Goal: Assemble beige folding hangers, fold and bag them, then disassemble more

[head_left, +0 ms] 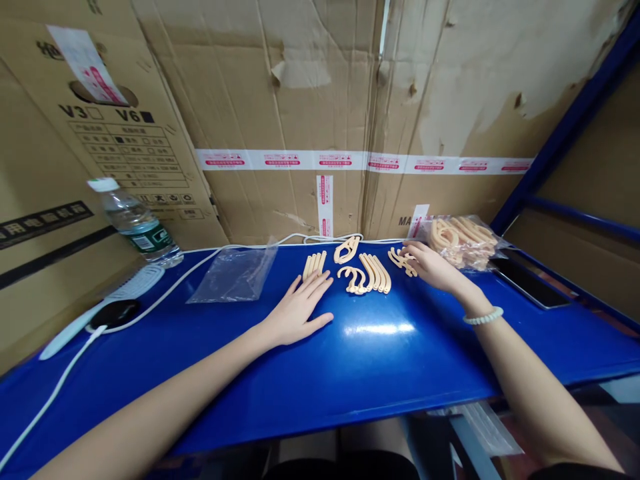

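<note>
My left hand point(300, 313) lies flat on the blue table point(310, 380), fingers stretched and thumb apart. Its fingertips reach the near ends of a row of beige plastic hanger arms point(315, 263). On the right, my right hand point(434, 265) bends its fingers over a small group of beige hanger hooks point(401, 261), gripping at one; the fingertips are partly hidden. Between the hands lie several curved hanger arms point(376, 273) side by side and more hanger hooks point(353, 279). Behind them rests a folded hanger point(347, 250).
A clear bag of beige hanger pieces point(463, 241) stands behind my right hand, beside a phone point(531, 283). Leftward lie an empty plastic bag point(233, 275), a white cable point(187, 270), a hairbrush point(133, 283), a black disc point(115, 313) and a water bottle point(137, 223). Cardboard point(280, 200) walls the back.
</note>
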Action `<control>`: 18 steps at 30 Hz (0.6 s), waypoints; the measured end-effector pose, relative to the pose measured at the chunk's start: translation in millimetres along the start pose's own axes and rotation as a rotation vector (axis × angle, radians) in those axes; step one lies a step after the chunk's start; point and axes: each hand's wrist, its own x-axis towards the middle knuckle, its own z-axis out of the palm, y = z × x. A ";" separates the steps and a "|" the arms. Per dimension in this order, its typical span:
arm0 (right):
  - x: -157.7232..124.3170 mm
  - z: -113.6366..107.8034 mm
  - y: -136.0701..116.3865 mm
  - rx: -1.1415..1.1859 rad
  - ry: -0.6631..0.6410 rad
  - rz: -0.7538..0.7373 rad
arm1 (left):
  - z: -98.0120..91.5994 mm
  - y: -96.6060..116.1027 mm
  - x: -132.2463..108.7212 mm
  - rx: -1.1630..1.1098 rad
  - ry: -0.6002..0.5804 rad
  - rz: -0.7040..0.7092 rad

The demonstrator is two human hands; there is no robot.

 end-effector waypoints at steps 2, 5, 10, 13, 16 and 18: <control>2.8 6.6 -8.5 0.005 0.072 -0.073 | -0.7 1.2 -0.5 0.024 0.051 0.053; 9.6 18.4 -22.2 -0.008 0.110 -0.147 | -1.3 3.7 -0.8 0.068 0.151 0.156; 42.9 31.2 -39.9 -0.029 0.034 -0.166 | -0.2 14.3 -0.2 0.154 0.310 0.428; 77.1 31.9 -45.2 -0.078 -0.045 -0.180 | -0.5 22.2 0.5 0.226 0.354 0.605; 112.7 33.4 -46.8 -0.152 -0.130 -0.189 | -2.9 26.2 1.7 0.259 0.381 0.653; 131.9 37.3 -46.9 -0.195 -0.189 -0.210 | -4.4 26.3 2.5 0.251 0.388 0.645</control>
